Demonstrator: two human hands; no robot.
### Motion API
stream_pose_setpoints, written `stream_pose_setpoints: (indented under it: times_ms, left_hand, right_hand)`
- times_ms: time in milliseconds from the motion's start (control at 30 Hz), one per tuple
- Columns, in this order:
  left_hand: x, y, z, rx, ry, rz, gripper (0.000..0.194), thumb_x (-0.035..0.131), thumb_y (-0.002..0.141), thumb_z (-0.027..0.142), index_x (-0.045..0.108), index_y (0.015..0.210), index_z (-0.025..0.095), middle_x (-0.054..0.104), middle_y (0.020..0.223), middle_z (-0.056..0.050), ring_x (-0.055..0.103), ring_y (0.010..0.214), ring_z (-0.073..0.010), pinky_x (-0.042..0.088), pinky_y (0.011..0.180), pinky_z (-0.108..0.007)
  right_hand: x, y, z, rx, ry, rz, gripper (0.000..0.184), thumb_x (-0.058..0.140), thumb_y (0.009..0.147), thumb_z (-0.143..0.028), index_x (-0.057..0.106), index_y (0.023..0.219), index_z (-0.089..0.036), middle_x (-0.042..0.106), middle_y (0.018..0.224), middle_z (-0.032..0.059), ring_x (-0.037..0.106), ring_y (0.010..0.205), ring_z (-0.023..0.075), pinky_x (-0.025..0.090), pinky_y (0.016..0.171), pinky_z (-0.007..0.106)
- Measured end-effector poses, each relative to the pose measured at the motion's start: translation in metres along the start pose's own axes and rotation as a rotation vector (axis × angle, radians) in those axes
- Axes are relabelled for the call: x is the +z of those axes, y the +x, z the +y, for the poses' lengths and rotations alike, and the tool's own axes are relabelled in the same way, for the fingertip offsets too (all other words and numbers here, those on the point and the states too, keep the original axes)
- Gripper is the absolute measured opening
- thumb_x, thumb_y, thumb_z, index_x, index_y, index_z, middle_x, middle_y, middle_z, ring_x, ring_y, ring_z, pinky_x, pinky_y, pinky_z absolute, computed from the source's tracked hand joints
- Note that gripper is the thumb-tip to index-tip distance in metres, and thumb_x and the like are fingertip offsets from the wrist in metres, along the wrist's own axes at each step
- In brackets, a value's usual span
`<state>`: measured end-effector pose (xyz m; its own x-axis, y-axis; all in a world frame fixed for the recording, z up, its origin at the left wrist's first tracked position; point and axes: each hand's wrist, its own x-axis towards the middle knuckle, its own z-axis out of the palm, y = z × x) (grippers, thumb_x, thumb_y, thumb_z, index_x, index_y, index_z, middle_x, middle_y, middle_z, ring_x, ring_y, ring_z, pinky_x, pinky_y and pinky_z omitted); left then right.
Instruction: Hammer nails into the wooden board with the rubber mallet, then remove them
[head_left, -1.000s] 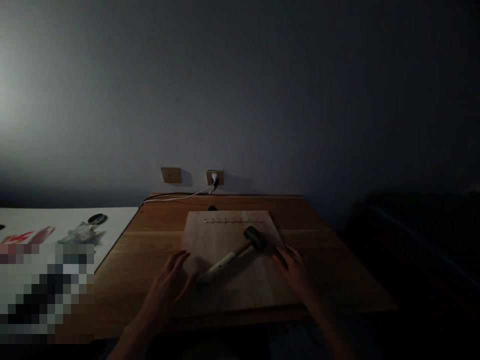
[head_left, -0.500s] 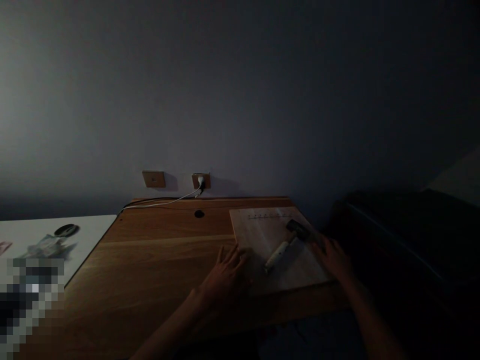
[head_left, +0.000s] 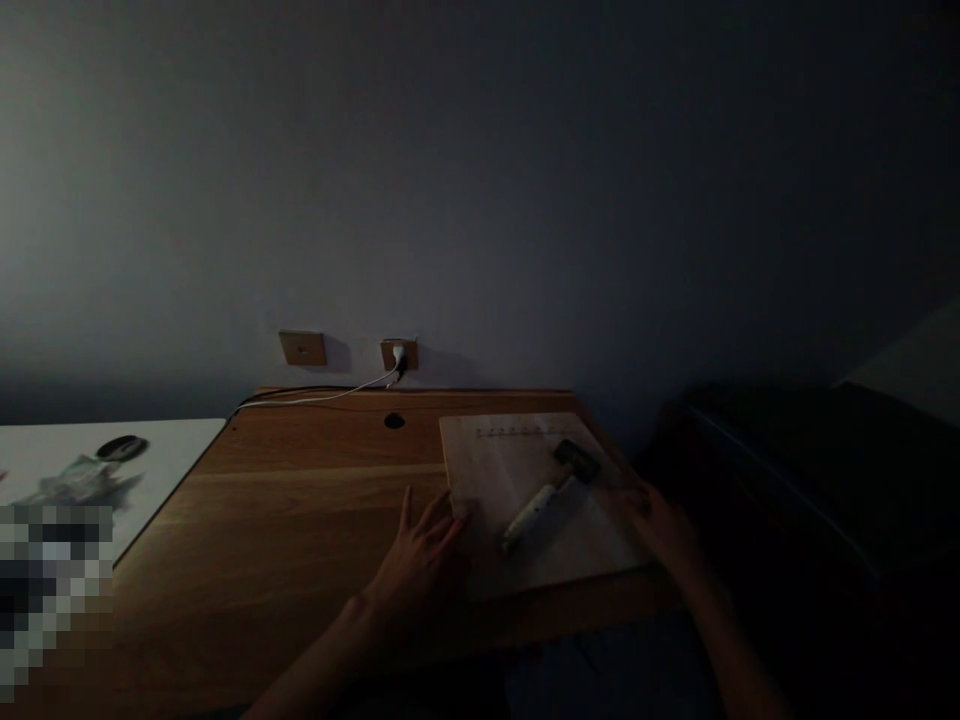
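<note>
Board (head_left: 484, 470) beneath mallet (head_left: 538, 502), between left fingers (head_left: 406, 512) (spread wide) and right fingers (head_left: 640, 499), hold unclear.

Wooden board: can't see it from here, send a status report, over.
Left hand at left edge of board, right hand at right edge; grips too dark to tell. Board on table. Possible obstruction: mallet lying on top.

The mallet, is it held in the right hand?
No, the mallet lies on the board, and the right hand is at the board's edge.
</note>
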<state>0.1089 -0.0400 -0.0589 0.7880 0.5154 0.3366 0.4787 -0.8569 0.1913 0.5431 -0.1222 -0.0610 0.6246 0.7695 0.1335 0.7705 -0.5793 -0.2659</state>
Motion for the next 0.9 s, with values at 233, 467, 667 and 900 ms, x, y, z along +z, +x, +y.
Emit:
stream_pose_setpoints:
  times_ms: [233,467,667,900]
  left_hand:
    - [-0.028,-0.066,-0.050,-0.071,0.162,0.068,0.033,0.053,0.099,0.032,0.063,0.131,0.034,0.064,0.139,-0.003,0.047,0.137,-0.0306,-0.001,0.120,-0.073]
    - [-0.059,-0.136,-0.086,-0.262,0.193,0.077,0.025,0.052,0.098,0.033,0.070,0.116,0.033,0.071,0.127,-0.003,0.057,0.129,-0.0284,0.005,0.121,-0.069]
    - [-0.071,-0.159,-0.100,-0.317,0.173,0.120,0.026,0.049,0.098,0.034,0.069,0.114,0.030,0.074,0.123,-0.002,0.064,0.122,-0.0258,0.014,0.123,-0.065]
    - [-0.059,-0.144,-0.100,-0.344,0.121,0.175,0.034,0.046,0.101,0.036,0.063,0.128,0.023,0.070,0.130,-0.007,0.063,0.125,-0.0222,0.031,0.123,-0.051]
  right_hand:
    - [0.011,-0.045,-0.048,-0.244,0.058,0.048,0.049,0.047,0.092,-0.050,0.068,0.119,-0.015,0.076,0.106,0.0171,0.069,0.105,0.0335,0.052,0.093,0.045]
    - [0.030,-0.089,-0.112,-0.594,0.026,0.229,0.039,0.051,0.094,-0.047,0.073,0.111,-0.020,0.076,0.106,0.0142,0.067,0.104,0.0326,0.045,0.101,0.053]
    - [0.034,-0.094,-0.138,-0.679,0.054,0.243,0.038,0.048,0.098,-0.044,0.076,0.102,-0.018,0.076,0.092,0.0136,0.069,0.092,0.0299,0.052,0.088,0.047]
    - [0.048,-0.105,-0.139,-0.723,0.009,0.268,0.043,0.039,0.102,-0.046,0.070,0.114,-0.019,0.076,0.103,0.0159,0.069,0.097,0.0307,0.045,0.099,0.053]
